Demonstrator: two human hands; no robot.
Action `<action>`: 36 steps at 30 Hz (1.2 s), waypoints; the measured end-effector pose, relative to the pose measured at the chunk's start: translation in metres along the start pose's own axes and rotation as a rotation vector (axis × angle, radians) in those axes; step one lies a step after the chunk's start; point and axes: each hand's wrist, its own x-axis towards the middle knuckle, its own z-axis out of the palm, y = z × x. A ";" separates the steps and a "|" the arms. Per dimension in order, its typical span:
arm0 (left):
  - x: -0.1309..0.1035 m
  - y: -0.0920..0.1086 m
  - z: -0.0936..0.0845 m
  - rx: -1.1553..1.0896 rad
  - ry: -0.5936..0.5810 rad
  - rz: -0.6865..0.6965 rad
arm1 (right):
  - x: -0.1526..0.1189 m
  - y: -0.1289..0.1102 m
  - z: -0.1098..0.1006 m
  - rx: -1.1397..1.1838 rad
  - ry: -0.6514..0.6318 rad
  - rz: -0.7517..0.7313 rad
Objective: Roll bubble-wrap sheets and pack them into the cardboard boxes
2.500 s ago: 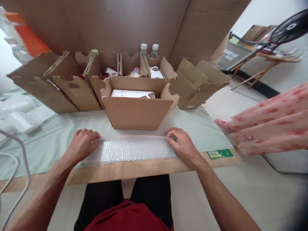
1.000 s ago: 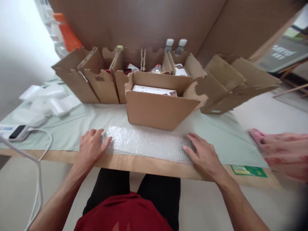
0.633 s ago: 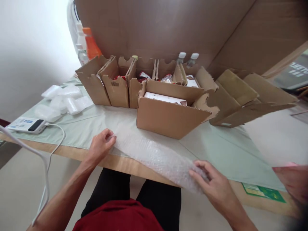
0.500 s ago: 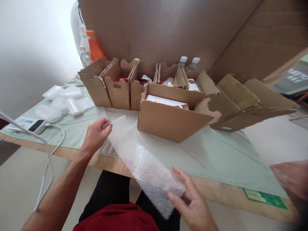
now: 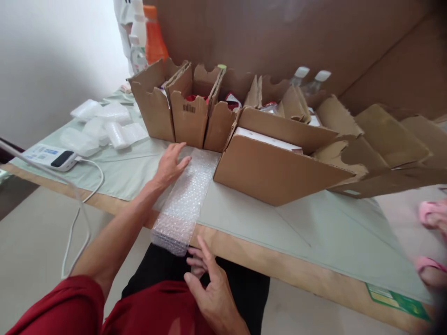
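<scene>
A long strip of bubble wrap (image 5: 186, 195) lies on the light green cloth, its near end hanging over the table's front edge. My left hand (image 5: 171, 165) rests at the strip's upper left side with its fingers apart. Close to the hanging end, my right hand (image 5: 211, 281) is spread, with nothing in it. Right of the strip's far end stands a cardboard box (image 5: 275, 170) holding a flat white item (image 5: 267, 139).
Several cardboard bins (image 5: 188, 116) line the back, bottles behind them, one of them orange (image 5: 153, 37). Bubble-wrapped packets (image 5: 115, 132) and a white power bank (image 5: 50, 157) with a cable lie at the left. Pink footwear (image 5: 428, 214) shows at the far right.
The bubble wrap has gone from being held between both hands to lying on the table. My right hand has let go and moved left. The view has shifted.
</scene>
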 end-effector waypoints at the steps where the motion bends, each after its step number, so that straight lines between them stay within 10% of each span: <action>1: -0.019 -0.001 -0.014 -0.006 0.011 0.018 | 0.000 -0.003 -0.003 -0.031 -0.043 -0.005; 9: -0.159 0.007 -0.090 -0.056 -0.045 0.209 | 0.023 -0.020 0.007 -0.242 -0.326 -0.003; 16: -0.154 -0.010 -0.087 -0.453 -0.480 0.079 | 0.034 -0.038 0.006 0.375 -0.344 0.078; 23: -0.154 -0.014 -0.074 -0.606 -0.345 -0.262 | 0.069 -0.057 0.001 0.998 -0.053 0.185; 28: -0.154 0.011 -0.052 -0.288 -0.142 -0.214 | 0.065 -0.058 -0.007 0.671 -0.010 0.152; 36: -0.157 0.014 -0.044 -0.041 0.005 -0.009 | 0.064 -0.049 -0.016 -0.643 0.132 -0.545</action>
